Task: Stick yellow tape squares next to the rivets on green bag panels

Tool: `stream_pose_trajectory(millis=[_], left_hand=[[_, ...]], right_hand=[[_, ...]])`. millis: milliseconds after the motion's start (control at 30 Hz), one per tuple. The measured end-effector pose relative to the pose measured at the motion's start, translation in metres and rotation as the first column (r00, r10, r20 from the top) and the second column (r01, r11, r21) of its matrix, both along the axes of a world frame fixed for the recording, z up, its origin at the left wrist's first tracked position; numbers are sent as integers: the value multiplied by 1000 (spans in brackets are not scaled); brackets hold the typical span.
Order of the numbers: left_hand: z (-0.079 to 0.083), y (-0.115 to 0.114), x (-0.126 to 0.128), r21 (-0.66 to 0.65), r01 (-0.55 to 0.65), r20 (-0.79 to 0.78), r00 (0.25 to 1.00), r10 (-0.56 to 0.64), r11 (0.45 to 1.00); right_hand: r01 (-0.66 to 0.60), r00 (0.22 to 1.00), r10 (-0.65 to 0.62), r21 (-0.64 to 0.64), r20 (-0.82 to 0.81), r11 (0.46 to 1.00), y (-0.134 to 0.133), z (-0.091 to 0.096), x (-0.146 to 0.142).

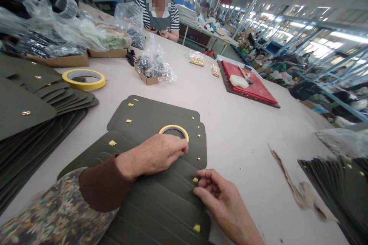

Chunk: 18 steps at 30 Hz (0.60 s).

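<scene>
Several dark olive leather-like panels [155, 191] lie stacked and fanned in front of me, with small yellow tape pieces along their edges. My left hand [156, 155] reaches across them, its fingers closed on the near right side of a thin roll of yellow tape [173, 126]. Beside the right edge of the panels is my right hand [220, 199], thumb and forefinger apart around a small yellow tape piece [195, 180]. The other fingers of that hand curl inward. Gold-coloured studs [199, 159] line the upper panel's right side.
Left stands a tall pile of olive panels [28, 99] with a thicker yellow tape roll [83, 79] against it. Small boxes with plastic bags [155, 67], a red board [250, 82] and more panels [333, 183] lie around the table. A person [161, 11] sits opposite.
</scene>
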<state>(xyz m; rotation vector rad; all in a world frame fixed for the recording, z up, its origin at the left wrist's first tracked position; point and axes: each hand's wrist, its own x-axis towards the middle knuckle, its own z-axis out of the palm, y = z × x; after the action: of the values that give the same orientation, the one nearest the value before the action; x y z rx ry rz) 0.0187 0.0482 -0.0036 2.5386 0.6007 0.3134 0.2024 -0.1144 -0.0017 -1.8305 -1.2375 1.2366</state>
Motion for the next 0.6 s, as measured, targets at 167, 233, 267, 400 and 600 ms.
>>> stream_pose_trajectory(millis=[167, 233, 267, 400, 600], left_hand=[[-5, 2, -4, 11, -24, 127, 992, 22, 1000], [-7, 2, -4, 23, -36, 181, 983, 31, 999], [-8, 1, -3, 22, -46, 209, 977, 40, 999], [-6, -4, -4, 0, -89, 289, 954, 85, 996], [-4, -9, -5, 53, -118, 243, 965, 101, 992]], right_hand=[[84, 949, -169, 301, 267, 950, 15, -22, 15], [51, 910, -193, 362, 367, 931, 24, -30, 19], [23, 898, -183, 373, 401, 928, 29, -32, 20], [-38, 901, -130, 373, 415, 927, 48, -29, 23], [-69, 931, -145, 554, 334, 830, 58, -5, 18]])
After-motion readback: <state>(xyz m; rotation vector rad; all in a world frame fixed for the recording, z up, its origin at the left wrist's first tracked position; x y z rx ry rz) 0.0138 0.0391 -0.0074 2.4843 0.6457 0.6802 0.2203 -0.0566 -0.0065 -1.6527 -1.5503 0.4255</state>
